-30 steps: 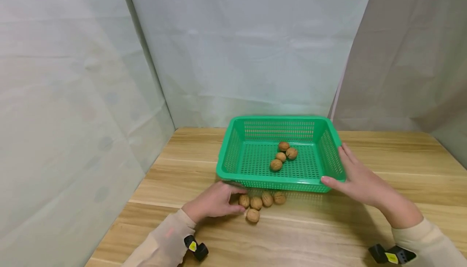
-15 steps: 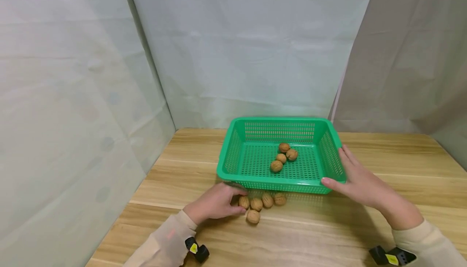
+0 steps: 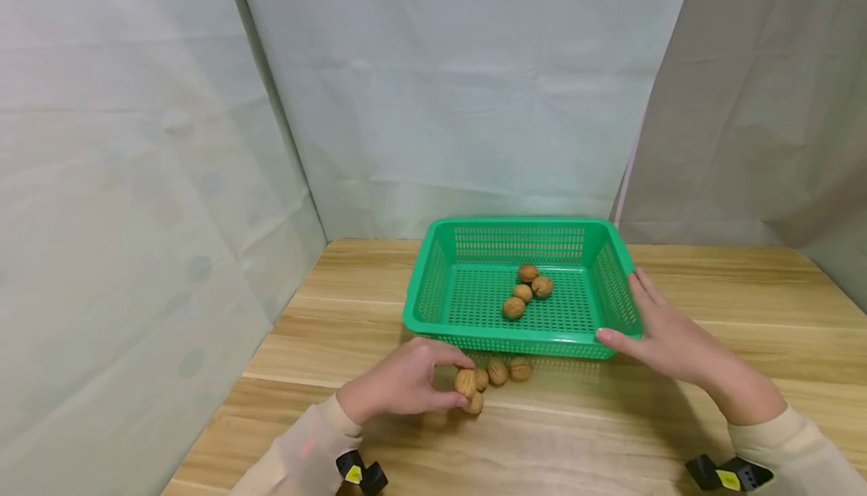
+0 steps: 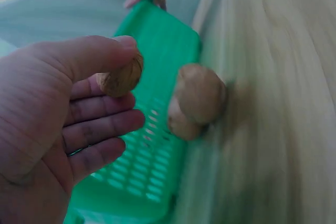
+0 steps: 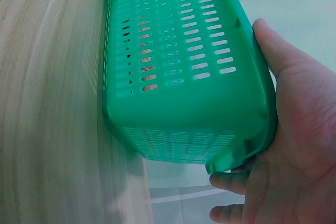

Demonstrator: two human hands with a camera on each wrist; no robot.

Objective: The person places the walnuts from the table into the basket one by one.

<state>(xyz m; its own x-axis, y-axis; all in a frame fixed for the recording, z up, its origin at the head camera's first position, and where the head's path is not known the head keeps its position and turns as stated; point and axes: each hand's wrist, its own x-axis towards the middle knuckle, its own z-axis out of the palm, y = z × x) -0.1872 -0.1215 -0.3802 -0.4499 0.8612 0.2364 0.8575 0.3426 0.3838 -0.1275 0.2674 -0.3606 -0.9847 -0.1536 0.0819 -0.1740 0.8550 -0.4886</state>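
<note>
A: Walnut (image 3: 465, 381) — where is it found, and how is it held?

B: It is pinched between the thumb and curled fingers of the left hand (image 3: 400, 384), lifted just off the table (image 3: 339, 308), in front of the basket (image 3: 433, 289). In the left wrist view the nut (image 4: 122, 77) is seen under the thumb tip, the other fingers lying together below it.

A: Is any writing or label seen?

B: None that can be read. Small yellow tags are seen on the black wrist cameras, too small to make out.

A: Which way is the nut's long axis pointed?

B: That cannot be told; it looks nearly round.

A: And the right hand (image 3: 667, 334)?

B: It is laid against the basket's right wall, fingers straight and together, thumb at the near corner.

A: What room is left around?

B: Three loose nuts (image 3: 497, 371) are lined up against the basket's near wall, one more (image 3: 474, 404) just under the held nut. Four nuts (image 3: 524, 293) are clustered inside the basket. Bare wood is left near the front edge and to the left.
</note>
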